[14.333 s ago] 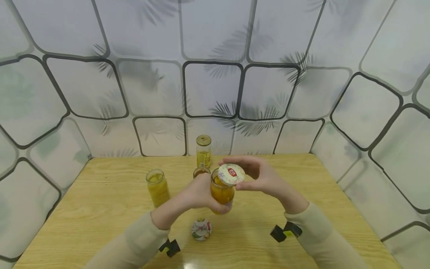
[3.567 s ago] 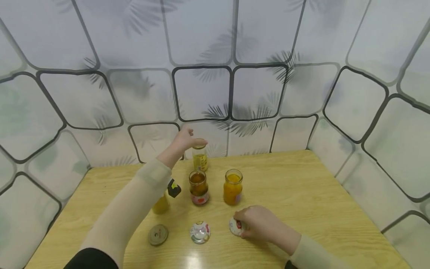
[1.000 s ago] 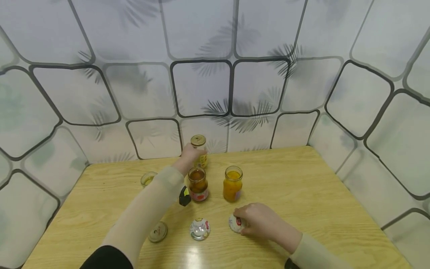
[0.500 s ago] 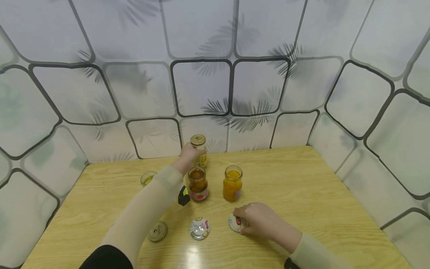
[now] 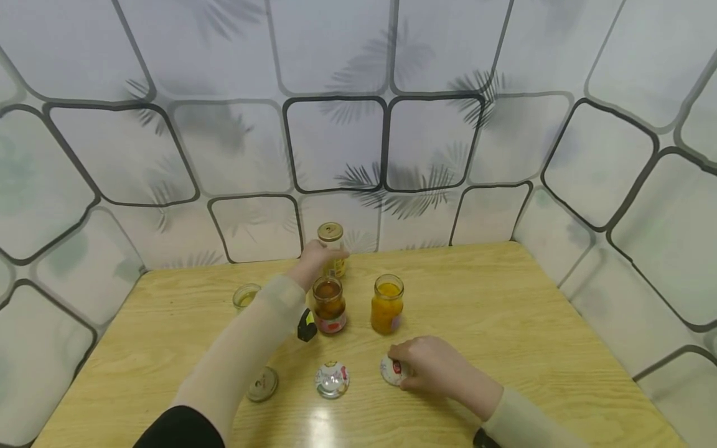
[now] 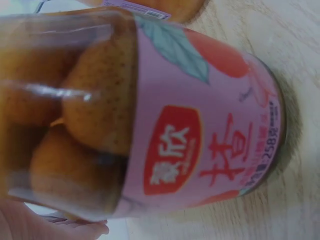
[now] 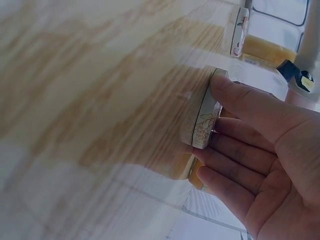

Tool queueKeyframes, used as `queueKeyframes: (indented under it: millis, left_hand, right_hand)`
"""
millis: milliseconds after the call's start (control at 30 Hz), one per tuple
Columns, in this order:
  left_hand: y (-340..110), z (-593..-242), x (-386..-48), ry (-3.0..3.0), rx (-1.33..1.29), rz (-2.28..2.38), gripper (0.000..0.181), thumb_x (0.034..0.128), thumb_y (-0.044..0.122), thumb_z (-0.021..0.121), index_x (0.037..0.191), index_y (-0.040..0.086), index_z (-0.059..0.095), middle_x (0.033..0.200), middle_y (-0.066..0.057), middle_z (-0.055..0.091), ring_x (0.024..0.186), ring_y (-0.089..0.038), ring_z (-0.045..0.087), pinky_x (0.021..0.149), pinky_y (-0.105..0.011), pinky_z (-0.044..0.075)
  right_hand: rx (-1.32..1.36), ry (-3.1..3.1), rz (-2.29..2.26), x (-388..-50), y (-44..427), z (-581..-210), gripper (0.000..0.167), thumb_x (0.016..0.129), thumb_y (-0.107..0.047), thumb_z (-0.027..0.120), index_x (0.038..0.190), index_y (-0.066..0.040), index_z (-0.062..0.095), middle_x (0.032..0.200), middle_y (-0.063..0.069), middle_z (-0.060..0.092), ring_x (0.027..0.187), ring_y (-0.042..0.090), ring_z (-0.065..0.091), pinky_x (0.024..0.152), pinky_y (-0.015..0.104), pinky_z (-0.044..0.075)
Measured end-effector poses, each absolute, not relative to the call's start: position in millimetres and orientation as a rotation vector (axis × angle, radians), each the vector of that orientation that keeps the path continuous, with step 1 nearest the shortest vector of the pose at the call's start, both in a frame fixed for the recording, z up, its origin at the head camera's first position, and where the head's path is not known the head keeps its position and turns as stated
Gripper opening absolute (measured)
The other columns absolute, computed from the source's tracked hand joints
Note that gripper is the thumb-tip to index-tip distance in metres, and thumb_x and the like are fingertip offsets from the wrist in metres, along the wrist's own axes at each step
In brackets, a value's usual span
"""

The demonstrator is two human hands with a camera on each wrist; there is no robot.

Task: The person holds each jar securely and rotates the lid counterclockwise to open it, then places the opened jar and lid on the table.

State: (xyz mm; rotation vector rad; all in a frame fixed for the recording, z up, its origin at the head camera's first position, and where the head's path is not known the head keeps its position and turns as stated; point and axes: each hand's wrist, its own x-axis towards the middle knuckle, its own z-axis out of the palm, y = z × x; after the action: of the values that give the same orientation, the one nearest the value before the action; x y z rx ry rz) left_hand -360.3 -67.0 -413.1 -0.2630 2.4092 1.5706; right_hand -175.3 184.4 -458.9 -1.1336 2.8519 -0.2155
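At the back of the table stands a jar with a gold lid [image 5: 330, 231]. My left hand [image 5: 315, 260] grips it round the body, thumb across its front; the other fingers are hidden. Below that wrist is an uncapped jar of brown round fruit [image 5: 329, 305], whose pink label [image 6: 200, 150] fills much of the left wrist view. My right hand [image 5: 434, 367] pinches a patterned jar lid [image 7: 204, 117] by its rim, low at the tabletop. An uncapped jar of orange fruit [image 5: 387, 308] stands beyond this hand.
A white patterned lid [image 5: 332, 380] lies at front centre, and a gold lid [image 5: 262, 384] lies left of it. My left forearm partly covers another uncapped jar [image 5: 245, 296]. Patterned walls [image 5: 347, 143] enclose the table [image 5: 476, 286] at the back and sides.
The orange fruit jar, earlier in my left hand, now stands on the table, its lid brought down in my right hand. My left hand has lowered from above the back jar's lid to its body.
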Motion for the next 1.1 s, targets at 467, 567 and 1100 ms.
queueKeyframes:
  millis: [467,567,1100]
  left_hand:
    - [-66,-413,-355,2.394,-0.216,1.690,0.065,0.0976,0.014,0.076,0.149,-0.009,0.044,0.156,-0.027,0.047,0.149,-0.042,0.045,0.128,-0.050,0.037]
    - [-67,-413,-354,2.389,-0.221,1.690,0.064,0.0984,0.014,0.075,0.149,-0.010,0.043,0.156,-0.027,0.047,0.149,-0.042,0.044,0.128,-0.050,0.037]
    - [-75,-398,-351,2.442,-0.173,1.653,0.063,0.0980,0.016,0.076,0.147,-0.010,0.047,0.155,-0.026,0.050,0.146,-0.042,0.047,0.126,-0.050,0.041]
  right_hand:
    - [-1.138,2.845,-0.231,-174,185,-455,0.041,0.083,-0.024,0.092,0.118,-0.010,0.077,0.120,0.006,0.081,0.104,0.019,0.078,0.091,0.036,0.064]
    - [-1.144,2.843,-0.224,-174,184,-455,0.039,0.083,-0.024,0.092,0.117,-0.011,0.077,0.119,0.005,0.081,0.103,0.018,0.078,0.090,0.035,0.064]
    - [-1.176,2.849,-0.247,-174,185,-456,0.039,0.081,-0.020,0.093,0.115,-0.010,0.077,0.117,0.006,0.082,0.099,0.016,0.077,0.085,0.033,0.064]
